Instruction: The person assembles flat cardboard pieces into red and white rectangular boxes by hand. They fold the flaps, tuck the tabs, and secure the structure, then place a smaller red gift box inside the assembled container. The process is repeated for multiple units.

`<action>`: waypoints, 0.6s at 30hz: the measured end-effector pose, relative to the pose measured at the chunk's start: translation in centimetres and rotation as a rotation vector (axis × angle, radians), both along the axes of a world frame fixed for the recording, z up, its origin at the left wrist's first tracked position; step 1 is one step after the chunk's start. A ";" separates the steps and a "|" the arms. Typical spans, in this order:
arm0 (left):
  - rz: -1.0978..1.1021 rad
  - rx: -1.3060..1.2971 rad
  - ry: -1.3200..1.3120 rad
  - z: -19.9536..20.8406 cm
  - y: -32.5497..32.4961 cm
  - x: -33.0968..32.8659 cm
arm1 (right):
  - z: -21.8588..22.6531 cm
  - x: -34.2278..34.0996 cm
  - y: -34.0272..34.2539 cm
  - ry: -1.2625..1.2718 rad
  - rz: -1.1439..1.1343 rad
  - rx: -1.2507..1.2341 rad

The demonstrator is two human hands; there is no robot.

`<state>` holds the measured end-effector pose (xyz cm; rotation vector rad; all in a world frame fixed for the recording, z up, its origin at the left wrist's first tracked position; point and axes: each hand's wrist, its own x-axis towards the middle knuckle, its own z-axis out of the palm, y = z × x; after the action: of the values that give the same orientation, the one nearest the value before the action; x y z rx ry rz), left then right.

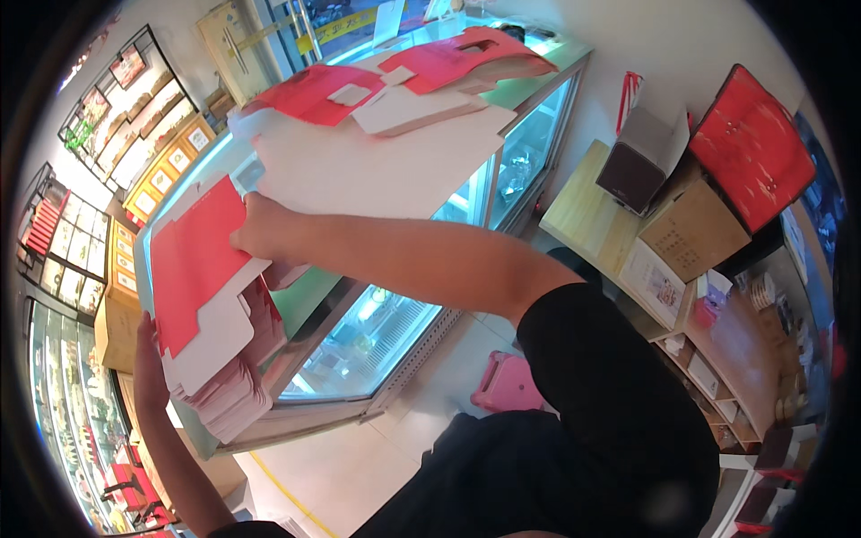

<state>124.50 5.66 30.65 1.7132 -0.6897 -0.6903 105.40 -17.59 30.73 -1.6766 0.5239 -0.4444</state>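
A pile of flat cardboard box blanks (235, 402), red and white, lies at the near left end of the glass-topped counter. Its top red-faced blank (202, 260) is between my two hands. My right hand (262, 226) reaches across and is closed on the blank's far right edge, with fingertips partly hidden. Along the left edge, my left hand (151, 372) is closed at the blank's side; most of its fingers are out of sight. Farther along the counter lie a large white sheet (359, 170) and more red-and-white blanks (466, 61).
The counter is a lit glass display case (359, 345). A pink stool (508, 384) stands on the floor beside it. At right, a wooden desk (587, 202) bears a dark-fronted box (639, 166), a brown carton (695, 229) and a red bag (753, 148). Lit shelves (134, 117) stand at left.
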 end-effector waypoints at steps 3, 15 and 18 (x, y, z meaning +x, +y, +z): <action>-0.032 0.009 0.052 0.4 -1.7 -0.7 | 0.0 -0.5 0.1 -0.029 0.062 0.123; 0.018 0.073 0.323 2.1 -2.4 -1.1 | -1.8 0.3 2.2 -0.129 -0.003 0.074; 0.063 -0.019 0.285 2.2 -3.4 -1.9 | -1.2 -0.4 2.1 -0.112 0.032 0.107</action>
<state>122.64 2.24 32.82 1.5715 -0.4400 -0.8603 104.98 -15.53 29.56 -1.5459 0.4306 -0.4760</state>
